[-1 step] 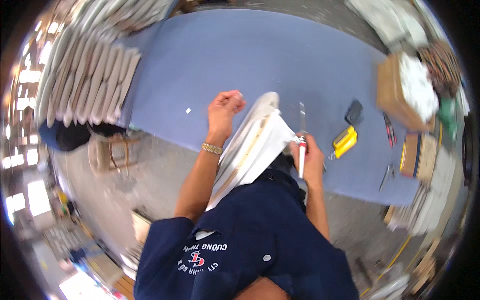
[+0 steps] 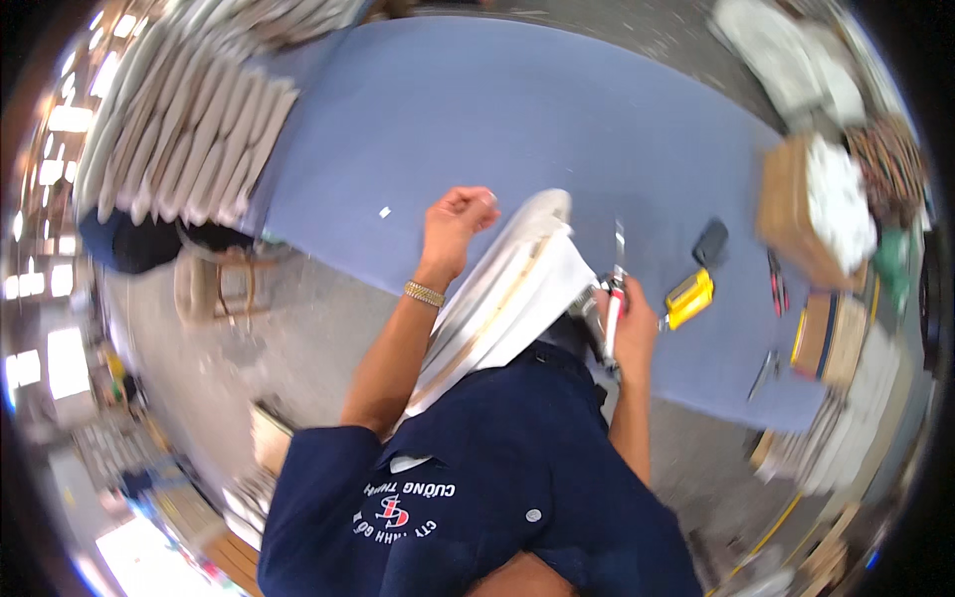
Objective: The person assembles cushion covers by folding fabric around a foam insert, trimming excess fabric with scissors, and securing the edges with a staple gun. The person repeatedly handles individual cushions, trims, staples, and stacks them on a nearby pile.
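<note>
Pad (image 2: 502, 289): slanting across the near edge of the tabletop (image 2: 448, 119), between the forearms and against the shirt (image 2: 468, 438); tip toward 1 o'clock, tail toward 7, taking 12 as straight ahead
White sheet (image 2: 552, 284): on the pad's 3 o'clock side, beside a tan strip (image 2: 507, 298)
Left hand (image 2: 460, 229): just off the pad at 11 o'clock, grip curled in; a pale speck shows by the fingertips, but I cannot tell whether anything is pinched
Right hand (image 2: 632, 313): at the pad's 3 o'clock, grip wrapped round the red-and-white handle of a tool (image 2: 615, 303), its thin metal end toward 12; a dark part beside it is too blurred to name
Slip risk: neither hand visibly grasps the pad, so a shift of the waist could slide it off the edge
Snag risk: the metal end is near the sheet; a careless inward swing could catch or mark it
Right of the pad: yellow tool (image 2: 688, 298) at 3 o'clock, dark block (image 2: 710, 243) between 2 and 3, red-and-black pliers (image 2: 777, 284) at 3; a wide elbow sweep could knock the yellow tool
Left of the pad: white scrap (image 2: 385, 212) at 10 o'clock, pad stack (image 2: 189, 129) beyond it; nudged, the stack might topple
</note>
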A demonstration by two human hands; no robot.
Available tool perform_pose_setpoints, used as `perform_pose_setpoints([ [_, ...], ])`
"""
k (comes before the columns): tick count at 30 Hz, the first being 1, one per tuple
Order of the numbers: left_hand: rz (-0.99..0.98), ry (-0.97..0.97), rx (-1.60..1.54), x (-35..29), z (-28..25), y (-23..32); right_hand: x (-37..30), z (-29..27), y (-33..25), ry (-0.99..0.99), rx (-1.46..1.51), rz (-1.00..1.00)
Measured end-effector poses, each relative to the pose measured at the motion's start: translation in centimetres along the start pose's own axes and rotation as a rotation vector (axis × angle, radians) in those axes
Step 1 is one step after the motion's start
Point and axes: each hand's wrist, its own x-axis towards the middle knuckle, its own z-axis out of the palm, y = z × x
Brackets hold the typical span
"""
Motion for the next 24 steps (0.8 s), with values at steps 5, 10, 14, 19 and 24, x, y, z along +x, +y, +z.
perform_pose_setpoints([
  [5,0.0,-0.086,0.394,-3.1,-7.2,-1.9,4.2,-2.8,9.3,0.072,-0.108,-0.065],
  [10,-0.058,0.202,0.41,-6.9,-15.3,-6.4,10.0,-5.2,14.0,-0.016,-0.297,-0.171],
  [14,-0.355,0.533,0.279,-11.9,-23.0,-16.8,11.4,-3.6,5.3,-0.148,0.026,-0.023],
  [19,-0.665,0.569,0.756,-14.6,-26.0,-30.4,10.5,0.4,-0.9,-0.36,0.152,-0.149],
  [24,-0.445,0.449,0.783,-8.6,-28.6,-30.3,10.4,2.0,-2.2,-0.377,0.126,-0.226],
])
